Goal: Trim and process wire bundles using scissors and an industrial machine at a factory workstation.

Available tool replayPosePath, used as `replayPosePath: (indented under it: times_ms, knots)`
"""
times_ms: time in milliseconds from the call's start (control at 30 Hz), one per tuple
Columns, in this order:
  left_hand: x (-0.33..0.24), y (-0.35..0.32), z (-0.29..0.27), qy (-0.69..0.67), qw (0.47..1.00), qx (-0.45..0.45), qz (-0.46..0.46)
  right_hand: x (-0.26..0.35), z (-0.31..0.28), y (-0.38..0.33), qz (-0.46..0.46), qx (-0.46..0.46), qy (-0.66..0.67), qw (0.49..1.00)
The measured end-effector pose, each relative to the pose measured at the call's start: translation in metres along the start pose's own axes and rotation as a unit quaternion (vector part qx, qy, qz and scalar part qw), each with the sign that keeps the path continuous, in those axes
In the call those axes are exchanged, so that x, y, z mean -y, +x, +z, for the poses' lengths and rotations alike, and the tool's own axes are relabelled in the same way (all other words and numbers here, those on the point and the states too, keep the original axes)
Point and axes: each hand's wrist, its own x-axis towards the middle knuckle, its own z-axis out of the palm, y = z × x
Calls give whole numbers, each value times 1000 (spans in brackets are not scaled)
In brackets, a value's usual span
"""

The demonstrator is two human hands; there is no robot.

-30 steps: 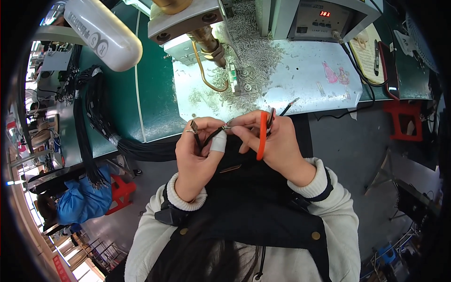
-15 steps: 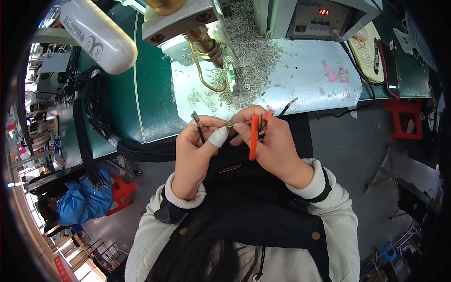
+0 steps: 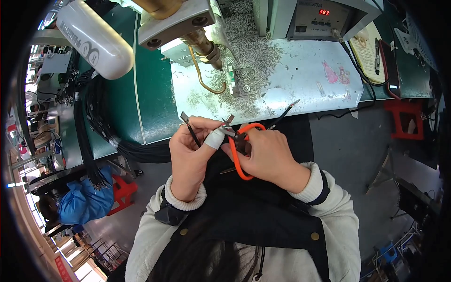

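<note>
My left hand (image 3: 188, 152), its thumb wrapped in white tape (image 3: 215, 139), is closed on a black cable (image 3: 192, 135) with a flat metal end piece. A second small metal end piece (image 3: 229, 119) sticks up at its pinched fingertips. My right hand (image 3: 277, 157) is closed around orange-handled cutting pliers (image 3: 236, 162), whose jaws lie against the left fingertips by that piece. Beyond the right knuckles a black cable end (image 3: 284, 115) with a bared tip points away; its other part is hidden.
A press-like machine (image 3: 204, 47) stands over a white board (image 3: 305, 89) strewn with tiny metal pieces (image 3: 256, 56). A control box (image 3: 324, 21) sits at the back right. Bundled black cables (image 3: 96, 108) lie on the green table (image 3: 120, 94) at left. A person in blue (image 3: 84, 199) sits far left.
The pliers have turned in my right hand, bringing their jaws to the left fingertips. My left hand has shifted slightly left, and the metal end piece now shows above it.
</note>
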Motion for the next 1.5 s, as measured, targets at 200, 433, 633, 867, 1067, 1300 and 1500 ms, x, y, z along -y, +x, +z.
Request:
replayPosePath:
  times_ms: [200, 433, 633, 867, 1067, 1300, 1500]
  knots:
    - [5, 30, -19, -52, 986, 72, -144, -18, 16, 2, 51, -6, 155, 987]
    - [13, 72, -15, -130, 977, 53, -163, -2, -16, 29, 110, -85, 340, 930]
    - [11, 82, -16, -114, 980, 49, -157, -1, -30, 65, 129, -62, 405, 903]
    - [6, 85, -20, -103, 980, 90, -147, -6, -22, 73, 95, -74, 439, 890]
    - [9, 79, -14, -21, 993, 23, -113, -6, -29, 72, 104, -36, 447, 888]
    - [8, 82, -18, -36, 991, 45, -119, -5, -24, 72, 88, -59, 439, 892]
    - [0, 73, -19, -99, 978, 93, -158, -6, -19, 63, 79, -77, 419, 901]
